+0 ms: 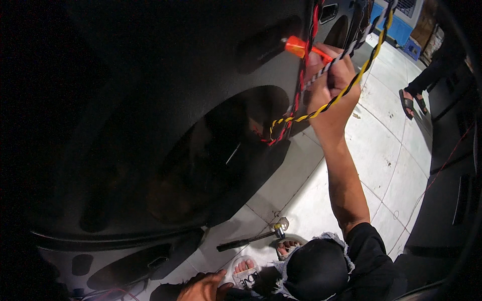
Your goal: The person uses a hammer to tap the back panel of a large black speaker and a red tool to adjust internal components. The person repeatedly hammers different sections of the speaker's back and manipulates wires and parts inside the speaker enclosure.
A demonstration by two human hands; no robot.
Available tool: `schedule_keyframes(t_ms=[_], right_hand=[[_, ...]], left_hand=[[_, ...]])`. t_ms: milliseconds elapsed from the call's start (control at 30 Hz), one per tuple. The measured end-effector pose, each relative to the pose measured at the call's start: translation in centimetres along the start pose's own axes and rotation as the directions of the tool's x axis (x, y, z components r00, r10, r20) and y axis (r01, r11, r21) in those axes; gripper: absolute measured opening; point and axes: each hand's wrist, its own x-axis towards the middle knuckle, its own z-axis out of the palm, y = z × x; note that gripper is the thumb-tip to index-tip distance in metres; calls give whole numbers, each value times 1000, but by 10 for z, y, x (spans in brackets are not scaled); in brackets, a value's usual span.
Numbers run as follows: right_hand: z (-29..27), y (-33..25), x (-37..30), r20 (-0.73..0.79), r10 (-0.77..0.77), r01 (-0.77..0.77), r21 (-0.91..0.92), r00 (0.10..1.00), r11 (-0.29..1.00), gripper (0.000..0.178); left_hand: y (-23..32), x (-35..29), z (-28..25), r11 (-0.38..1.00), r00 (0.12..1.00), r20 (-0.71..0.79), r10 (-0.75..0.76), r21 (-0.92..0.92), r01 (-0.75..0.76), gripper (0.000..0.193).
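My right hand (pixel 335 90) is raised at the edge of a large black cabinet (pixel 175 95) with round openings. Its fingers are closed around a bright orange tool (pixel 296 46) with a short metal tip, its exact kind unclear. A red-and-black twisted wire (pixel 302 83) passes in front of the tool. Beside it, a white-and-black twisted wire (pixel 321 71) crosses my fingers. A yellow-and-black twisted wire (pixel 362 73) loops past my wrist into the dark round opening (pixel 226 145). Low at the left, my left hand (pixel 203 287) has its fingers apart, with nothing seen in it.
A hammer-like tool (pixel 246 242) with a black handle lies on the white tiled floor (pixel 381 140) near my feet. Another person's sandalled feet (pixel 409 103) stand at the right. More dark cabinets (pixel 447 200) line the right side. Blue crates (pixel 396 27) are at the back.
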Motion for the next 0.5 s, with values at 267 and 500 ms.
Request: schedule_keyframes(t_ms=[267, 500], right_hand=[[14, -7, 16, 56, -223, 227, -75, 973, 971, 15], [11, 6, 27, -47, -239, 228, -171, 970, 959, 9]], left_hand=[[5, -1, -2, 999, 997, -55, 46, -3, -46, 38], [15, 0, -7, 998, 1000, -29, -7, -66, 5, 43]])
